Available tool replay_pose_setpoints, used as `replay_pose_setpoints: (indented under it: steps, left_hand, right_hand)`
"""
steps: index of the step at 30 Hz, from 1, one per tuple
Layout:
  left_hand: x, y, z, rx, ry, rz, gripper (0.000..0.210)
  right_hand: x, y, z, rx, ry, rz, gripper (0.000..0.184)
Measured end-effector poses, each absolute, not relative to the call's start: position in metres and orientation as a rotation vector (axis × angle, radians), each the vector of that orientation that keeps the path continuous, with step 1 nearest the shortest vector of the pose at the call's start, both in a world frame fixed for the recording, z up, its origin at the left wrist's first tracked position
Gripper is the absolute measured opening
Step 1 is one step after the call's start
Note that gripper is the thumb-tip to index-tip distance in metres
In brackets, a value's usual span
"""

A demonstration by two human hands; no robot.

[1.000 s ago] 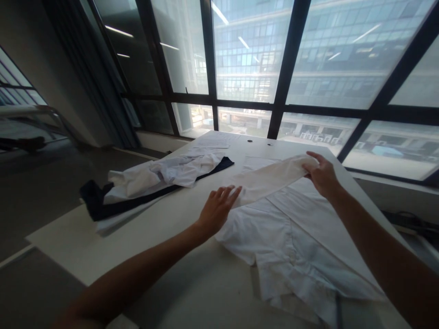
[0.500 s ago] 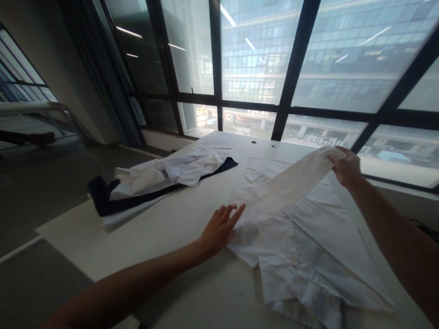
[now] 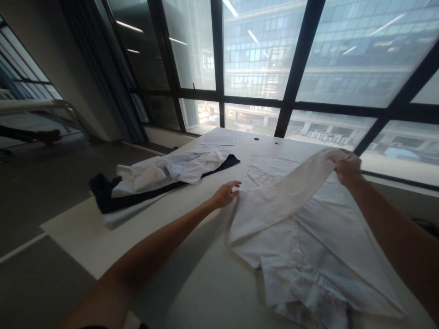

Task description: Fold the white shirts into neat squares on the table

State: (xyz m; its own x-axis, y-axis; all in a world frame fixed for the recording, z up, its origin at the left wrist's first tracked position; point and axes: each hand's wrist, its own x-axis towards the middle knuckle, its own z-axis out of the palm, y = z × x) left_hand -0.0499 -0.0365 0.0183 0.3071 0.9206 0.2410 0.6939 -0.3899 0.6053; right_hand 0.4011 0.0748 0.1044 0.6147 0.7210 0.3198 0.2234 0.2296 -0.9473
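A white shirt lies spread on the white table, its lower part creased towards me. My right hand is closed around the end of one sleeve and holds it raised above the rest of the cloth. From there the sleeve slopes down to the left. My left hand is at the shirt's left edge, thumb and fingers apart with nothing between them. Whether its fingertips touch the cloth, I cannot tell.
Left on the table is a pile of white garments with a dark navy garment among them. Paper sheets and a small dark disc lie at the far end, before large windows.
My left hand has moved away from me along the shirt's left edge, off the cloth it was over. My right hand still holds the sleeve end in about the same place.
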Motion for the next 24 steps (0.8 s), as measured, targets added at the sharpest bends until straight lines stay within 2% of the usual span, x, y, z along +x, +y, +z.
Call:
replay_pose_setpoints:
  steps: [3,7,16,21,24]
  left_hand:
    - [-0.050,0.000,0.011,2.125,1.365,0.678,0.045]
    - [-0.048,0.010,0.004,2.131,1.318,0.623,0.049]
    - [-0.031,-0.033,0.010,2.562,1.495,0.585,0.043]
    - [-0.025,-0.091,0.009,2.796,1.081,0.402,0.051]
    - [-0.033,-0.107,-0.003,2.773,1.016,0.246,0.058]
  right_hand:
    - [0.401,0.077,0.099,-1.290,-0.868,0.457,0.055]
    - [0.401,0.072,0.107,-1.313,-0.892,0.456,0.050]
    - [0.399,0.066,0.136,-1.276,-0.878,0.502,0.051]
    - [0.401,0.072,0.121,-1.314,-0.866,0.488,0.051]
    - [0.406,0.077,0.109,-1.375,-0.861,0.468,0.050]
